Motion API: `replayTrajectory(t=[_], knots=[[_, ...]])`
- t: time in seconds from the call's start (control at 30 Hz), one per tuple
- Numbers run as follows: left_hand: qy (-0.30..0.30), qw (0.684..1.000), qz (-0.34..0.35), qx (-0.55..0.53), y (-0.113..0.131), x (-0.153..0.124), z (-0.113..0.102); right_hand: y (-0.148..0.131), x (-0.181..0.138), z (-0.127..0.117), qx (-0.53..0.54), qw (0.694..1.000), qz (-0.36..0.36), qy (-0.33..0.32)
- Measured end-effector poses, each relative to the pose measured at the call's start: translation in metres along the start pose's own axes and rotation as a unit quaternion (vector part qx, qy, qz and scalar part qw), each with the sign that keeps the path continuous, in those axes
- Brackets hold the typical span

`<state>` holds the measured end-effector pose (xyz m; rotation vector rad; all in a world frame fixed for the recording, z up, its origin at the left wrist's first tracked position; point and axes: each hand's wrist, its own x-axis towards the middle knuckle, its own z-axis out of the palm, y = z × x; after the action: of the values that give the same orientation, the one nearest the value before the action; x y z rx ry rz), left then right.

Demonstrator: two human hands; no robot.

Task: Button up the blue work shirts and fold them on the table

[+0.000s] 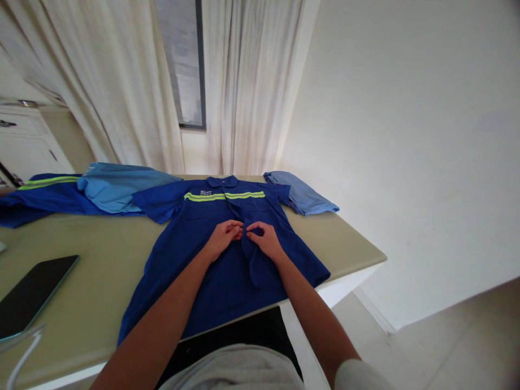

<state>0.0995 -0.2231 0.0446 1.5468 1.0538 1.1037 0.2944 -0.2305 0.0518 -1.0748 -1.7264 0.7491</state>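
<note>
With the blue shirt (227, 276) spread front-up on the table (341, 241), the right hand (266, 240) apparently pinches the front placket (253, 268) narrowly, the left hand (221, 238) curls alongside, its hold indeterminable, and this apparent front-closure step next calls for aligned edges.

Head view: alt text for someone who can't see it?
Left hand and right hand are at the front opening of a blue shirt spread on a table. Paler clothing lies on both sides; a dark flat device lies left.
</note>
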Motion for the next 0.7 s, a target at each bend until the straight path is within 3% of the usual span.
replayTrajectory(t=[0.07,0.17,0.27,0.4,0.5,0.6,0.7], knots=[[-0.052,0.992,0.035,0.107,0.003,-0.004,0.003,0.005,0.005,-0.006,0.086,0.994,0.053,0.031],[-0.135,0.951,0.105,0.259,0.010,-0.014,0.014,0.014,0.014,-0.018,0.166,0.974,0.145,0.059],[-0.137,0.899,0.174,0.377,0.011,-0.026,0.026,0.018,0.019,-0.024,0.170,0.968,0.177,0.056],[-0.149,0.852,0.180,0.468,0.002,-0.036,0.035,0.013,0.009,-0.013,0.158,0.976,0.143,-0.037],[-0.181,0.838,0.175,0.485,-0.006,-0.037,0.034,0.005,-0.002,0.002,0.074,0.990,0.067,-0.099],[-0.184,0.842,0.174,0.476,-0.008,-0.036,0.032,-0.001,-0.006,0.012,0.004,0.995,-0.003,-0.098],[-0.173,0.845,0.174,0.475,-0.004,-0.035,0.031,0.003,-0.002,0.010,0.069,0.994,0.026,-0.079]])
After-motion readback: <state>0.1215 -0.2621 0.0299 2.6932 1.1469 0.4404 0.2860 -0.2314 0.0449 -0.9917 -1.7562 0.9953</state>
